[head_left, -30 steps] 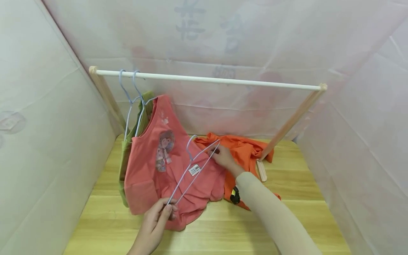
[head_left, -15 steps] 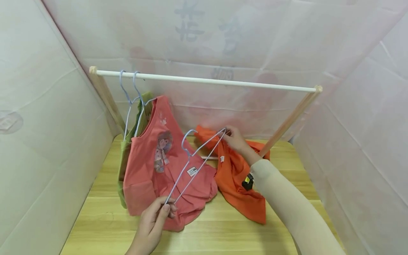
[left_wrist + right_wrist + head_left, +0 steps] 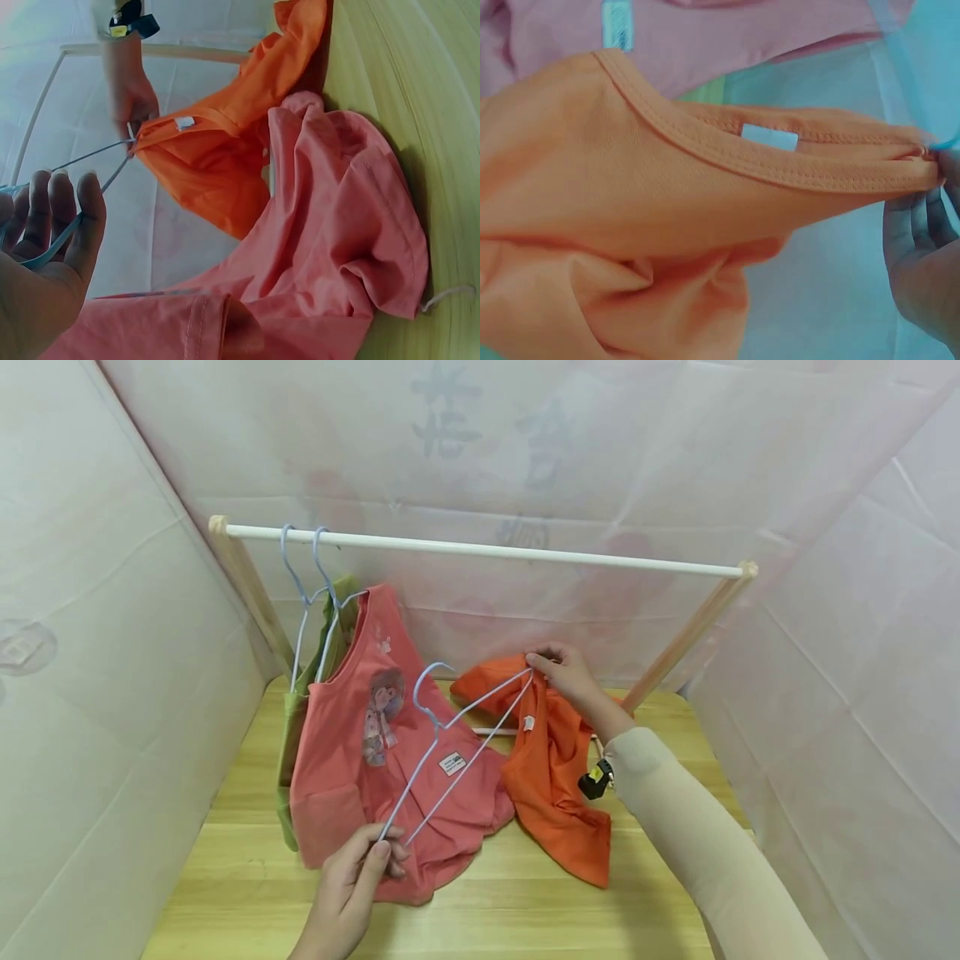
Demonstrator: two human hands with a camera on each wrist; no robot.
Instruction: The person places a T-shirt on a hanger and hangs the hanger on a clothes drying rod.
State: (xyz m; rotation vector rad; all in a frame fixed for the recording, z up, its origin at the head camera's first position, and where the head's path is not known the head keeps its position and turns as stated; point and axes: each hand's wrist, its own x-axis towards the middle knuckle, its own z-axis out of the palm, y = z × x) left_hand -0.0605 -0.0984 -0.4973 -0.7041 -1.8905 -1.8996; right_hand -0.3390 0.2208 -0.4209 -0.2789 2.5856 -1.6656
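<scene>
My left hand (image 3: 347, 881) grips the near end of a pale blue wire hanger (image 3: 435, 722), which slants up to the right with its hook pointing up. At the hanger's far corner, my right hand (image 3: 572, 681) pinches the edge of an orange garment (image 3: 547, 768). The garment drapes down from those fingers, its lower part reaching the table. In the right wrist view, its stitched neckline (image 3: 780, 174) stretches to the fingertips, with a white tag (image 3: 769, 138) inside. The left wrist view shows the hanger's tip right at the garment's raised corner.
A white rod (image 3: 480, 550) on wooden posts spans the back. At its left hang a pink sleeveless top (image 3: 337, 752) and a green garment (image 3: 287, 785) on similar hangers. The pink top spreads onto the wooden table (image 3: 480, 910). Fabric walls (image 3: 90, 652) enclose the space.
My right hand has moved up and right, lifting a corner of the orange garment to the hanger's tip. The hanger's hook has swung left; my left hand has shifted slightly left.
</scene>
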